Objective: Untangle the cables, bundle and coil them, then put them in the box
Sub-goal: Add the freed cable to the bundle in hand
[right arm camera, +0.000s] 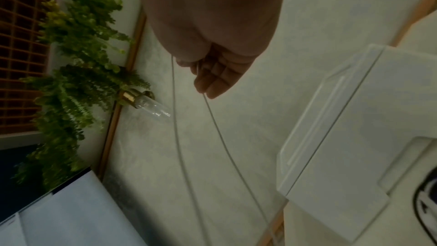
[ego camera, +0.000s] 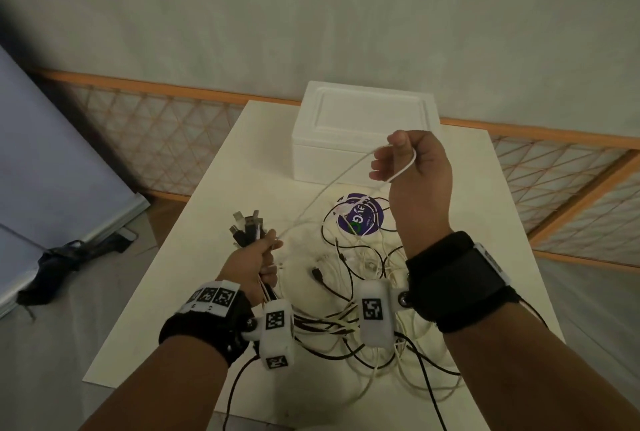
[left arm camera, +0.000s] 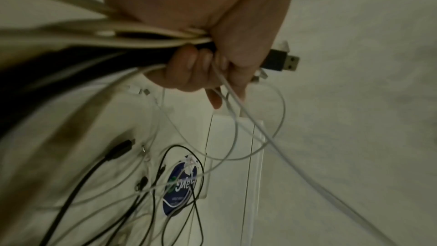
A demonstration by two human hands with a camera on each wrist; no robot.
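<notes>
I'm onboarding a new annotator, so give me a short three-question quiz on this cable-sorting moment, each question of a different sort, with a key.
1. True or false: the white box at the far end of the table has its lid on.
2. What does the right hand hold? A) a black plug B) a single white cable C) nothing
3. Fill in: the left hand grips a bunch of cables just below their ____, which stick up above the fist.

Key: 1 true. 2 B, looped over the raised hand. 3 plugs, black and white ones together.
</notes>
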